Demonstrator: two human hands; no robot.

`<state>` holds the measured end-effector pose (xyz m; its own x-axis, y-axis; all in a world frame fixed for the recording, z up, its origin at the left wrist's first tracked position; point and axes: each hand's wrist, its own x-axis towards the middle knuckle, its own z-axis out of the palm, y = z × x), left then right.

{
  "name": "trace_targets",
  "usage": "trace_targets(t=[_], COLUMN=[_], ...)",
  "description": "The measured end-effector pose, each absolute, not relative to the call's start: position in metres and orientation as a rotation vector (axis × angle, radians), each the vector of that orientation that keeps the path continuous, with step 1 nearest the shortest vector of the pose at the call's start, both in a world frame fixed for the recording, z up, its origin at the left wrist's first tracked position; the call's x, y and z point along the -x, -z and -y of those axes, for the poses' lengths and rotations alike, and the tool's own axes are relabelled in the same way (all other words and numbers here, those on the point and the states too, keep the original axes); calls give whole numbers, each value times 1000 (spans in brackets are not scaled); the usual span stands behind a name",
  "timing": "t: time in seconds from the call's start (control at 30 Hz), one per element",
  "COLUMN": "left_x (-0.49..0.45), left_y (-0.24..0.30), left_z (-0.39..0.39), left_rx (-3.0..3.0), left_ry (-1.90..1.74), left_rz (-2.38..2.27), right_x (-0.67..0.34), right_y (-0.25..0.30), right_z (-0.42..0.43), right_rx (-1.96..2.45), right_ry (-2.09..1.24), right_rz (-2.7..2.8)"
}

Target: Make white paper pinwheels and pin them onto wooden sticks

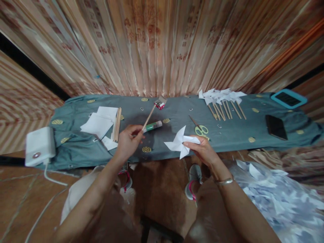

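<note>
My left hand (129, 141) is closed around the lower end of a thin wooden stick (149, 117), which slants up and to the right over the table. My right hand (201, 148) pinches a white folded paper pinwheel (178, 142) at its right side, just above the table's near edge. A green-and-white glue stick (152, 126) lies on the cloth between the two hands, close to the wooden stick. Green-handled scissors (200, 128) lie just beyond my right hand.
A teal cloth (233, 135) covers the low table. On it lie white paper squares (99, 122), spare sticks (116, 128), a small red box (160, 103), finished pinwheels on sticks (222, 101), a black phone (275, 127) and a blue-framed tablet (288, 98). A white device (39, 145) sits left; paper scraps (275, 194) lie right.
</note>
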<state>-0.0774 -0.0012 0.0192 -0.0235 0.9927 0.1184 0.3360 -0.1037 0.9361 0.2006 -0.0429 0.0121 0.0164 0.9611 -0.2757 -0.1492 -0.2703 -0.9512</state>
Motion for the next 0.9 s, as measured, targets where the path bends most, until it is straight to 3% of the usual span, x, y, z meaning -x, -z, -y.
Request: trace_targets(t=[0.23, 0.43, 0.9], left_x=[18, 4, 1], left_y=[18, 61, 68], left_z=[89, 114, 105], left_rx=[-787, -562, -338], left_ry=[-987, -996, -943], left_rz=[-1198, -1207, -1367], right_x=[-196, -177, -166], right_y=[-25, -19, -7], right_z=[62, 66, 44], right_rx=[1401, 1412, 1337], right_ry=[-1535, -1456, -739], right_rz=[1154, 1534, 2039])
